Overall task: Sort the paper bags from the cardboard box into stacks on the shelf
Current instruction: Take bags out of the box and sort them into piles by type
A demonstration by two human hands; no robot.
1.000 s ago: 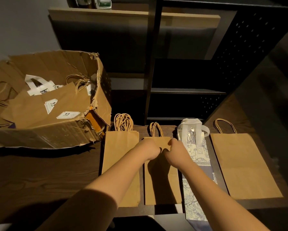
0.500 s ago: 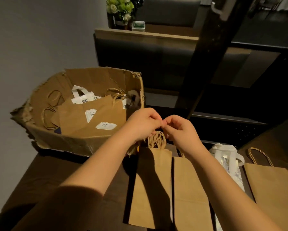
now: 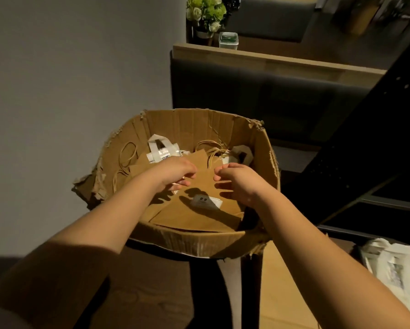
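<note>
both hands over the cardboard box (image 3: 265, 167): left hand (image 3: 173, 172) and right hand (image 3: 237, 184) loosely curled, holding nothing. top kraft bag (image 3: 199, 214) lies flat inside; looks light, floppy, creases easily, so pinch the top edge or twisted handles (image 3: 213, 153)

Home: flower vase (image 3: 206, 14), wooden shelf (image 3: 277, 61).

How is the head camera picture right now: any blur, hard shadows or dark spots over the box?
Head view: dim, warm light; both hands, left hand and right hand, throw sharp finger shadows onto the top brown bag in the cardboard box; the white bag at lower right is smeared by motion blur; wide-angle bending at the edges; shelf frame nearly black.
</note>
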